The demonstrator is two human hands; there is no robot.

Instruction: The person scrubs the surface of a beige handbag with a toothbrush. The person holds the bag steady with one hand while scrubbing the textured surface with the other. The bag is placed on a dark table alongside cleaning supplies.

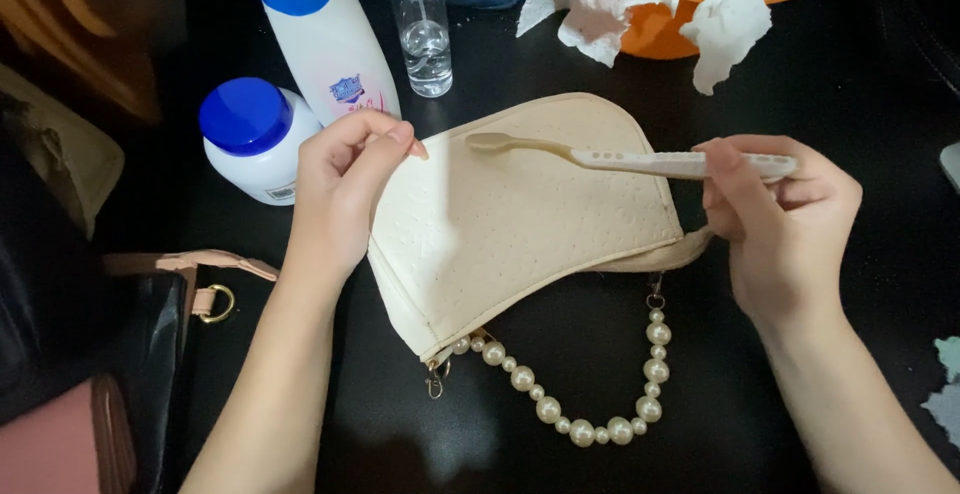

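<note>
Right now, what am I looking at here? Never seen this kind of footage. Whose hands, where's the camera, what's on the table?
There is no machine: a person works with two bare hands, filmed by one camera worn on their head, looking down. The left hand pinches the top edge of a cream textured handbag lying on a black table. The right hand holds a pale toothbrush, its head resting on the bag. A pearl strap hangs from the bag. Behind stand a white jar with a blue lid, a tall white bottle, a small clear bottle and an orange basin with crumpled tissues.
</note>
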